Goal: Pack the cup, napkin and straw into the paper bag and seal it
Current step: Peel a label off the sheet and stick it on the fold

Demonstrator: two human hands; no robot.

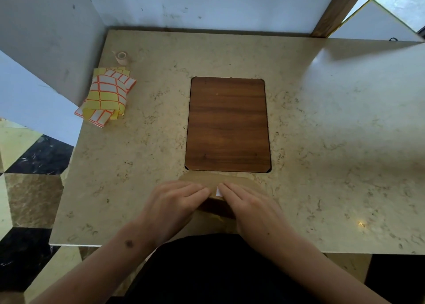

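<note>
Both hands lie flat near the bottom centre of the frame, fingers straight and pressing down on the folded top of the paper bag [232,181]. The left hand [171,206] and right hand [255,208] meet fingertip to fingertip, and between them shows a small white sticker [218,191] on the bag's fold. The brown bag lies on the table [333,131] at its near edge, mostly hidden under the hands; whether the cup, napkin and straw are inside cannot be told. Just above the bag, in the middle of the frame, a dark wooden panel [227,124] sits set into the marble-patterned table top. Toward the upper left lies a loose pile of yellow and white label sheets [107,96] with orange borders, and just beyond it stands a small roll of tape [122,57].
</note>
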